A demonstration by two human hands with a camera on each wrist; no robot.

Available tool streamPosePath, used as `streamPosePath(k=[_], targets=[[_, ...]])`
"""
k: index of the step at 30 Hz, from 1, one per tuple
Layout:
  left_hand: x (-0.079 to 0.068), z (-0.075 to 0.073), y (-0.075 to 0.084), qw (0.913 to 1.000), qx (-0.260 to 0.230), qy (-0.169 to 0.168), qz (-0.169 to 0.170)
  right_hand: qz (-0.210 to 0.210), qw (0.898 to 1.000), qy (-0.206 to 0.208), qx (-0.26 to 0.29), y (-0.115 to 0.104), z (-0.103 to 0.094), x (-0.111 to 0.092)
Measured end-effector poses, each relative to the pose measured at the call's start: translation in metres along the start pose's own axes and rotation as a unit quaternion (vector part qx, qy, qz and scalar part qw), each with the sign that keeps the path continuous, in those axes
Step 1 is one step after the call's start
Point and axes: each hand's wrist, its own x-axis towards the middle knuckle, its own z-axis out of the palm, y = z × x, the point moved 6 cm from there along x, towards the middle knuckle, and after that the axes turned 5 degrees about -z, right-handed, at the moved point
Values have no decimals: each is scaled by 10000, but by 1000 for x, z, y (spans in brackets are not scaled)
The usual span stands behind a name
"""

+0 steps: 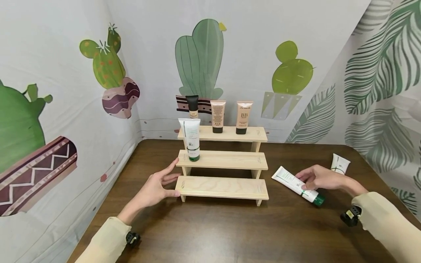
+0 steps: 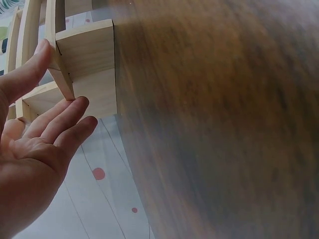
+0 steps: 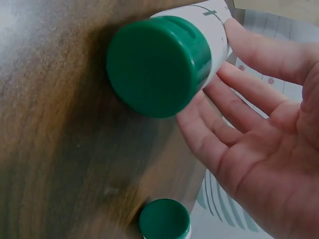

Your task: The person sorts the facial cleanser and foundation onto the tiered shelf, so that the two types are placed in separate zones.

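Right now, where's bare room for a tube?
Bare: bottom step, right of the left hand; middle step, right of its standing tube; tabletop in front of the rack. Crowded: top step's left half; tabletop's right, where the right hand grips one tube near another.

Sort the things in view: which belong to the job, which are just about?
Likely the job:
white tube held by right hand
wooden stand touched by left hand
four containers on it
second white tube

Likely just about:
table
printed backdrop
wrist devices
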Motion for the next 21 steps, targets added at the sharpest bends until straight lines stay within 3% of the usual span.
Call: streamPosePath(k=[7,15,21], targets=[[1,1,0,10000,-22,-15,-49,337,9994,-17,-107,2,4,1],[2,0,0,10000,-3,-9,-22,-198,9993,-226,-235,-3,5,5],[1,0,0,10000,47,-31,1,-204,9992,-325,-139,-7,6,6]])
